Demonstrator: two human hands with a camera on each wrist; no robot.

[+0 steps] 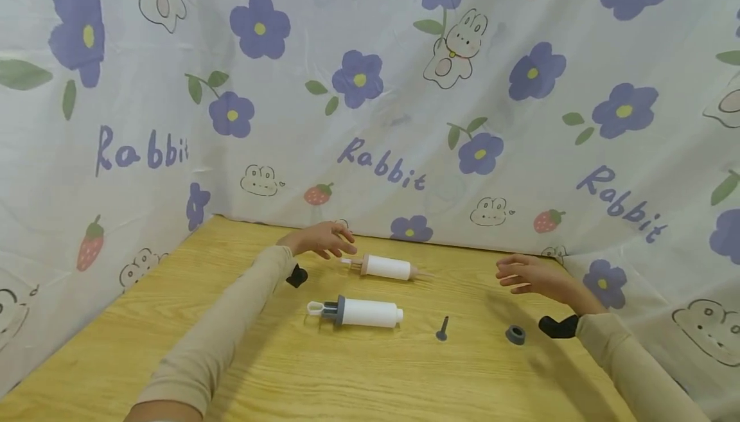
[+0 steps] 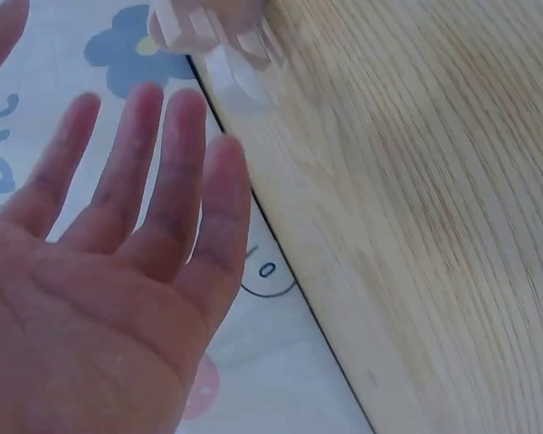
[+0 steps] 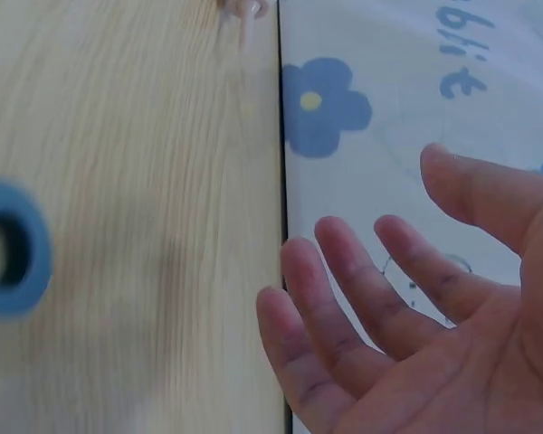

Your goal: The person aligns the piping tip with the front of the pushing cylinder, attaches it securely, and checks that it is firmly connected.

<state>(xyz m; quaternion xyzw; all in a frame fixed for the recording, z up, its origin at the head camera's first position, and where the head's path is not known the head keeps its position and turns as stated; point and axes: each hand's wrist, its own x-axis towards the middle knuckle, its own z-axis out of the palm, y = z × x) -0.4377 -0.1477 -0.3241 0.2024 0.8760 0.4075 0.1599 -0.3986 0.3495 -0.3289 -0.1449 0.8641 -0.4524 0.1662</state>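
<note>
My left hand [image 1: 320, 240] hovers with spread fingers at the back of the table, close to the handle end of a white syringe-like tube with a beige collar and thin beige tip [image 1: 388, 268]. In the left wrist view, that handle [image 2: 235, 81] appears just beyond the fingertips, and nothing is held. Nearer the front lies a second white syringe-like tube [image 1: 370, 313] with a grey collar and white loop handle. On the right, my right hand [image 1: 537, 279] is raised above the table with fingers extended, holding nothing. A grey ring-shaped cap [image 1: 515, 334] sits below it.
A small grey pointed nozzle [image 1: 442, 330] stands on its wide base between the front tube and the cap. The wooden table [image 1: 324, 377] meets a hanging white cloth [image 1: 393, 120] printed with flowers and rabbits at its back and sides.
</note>
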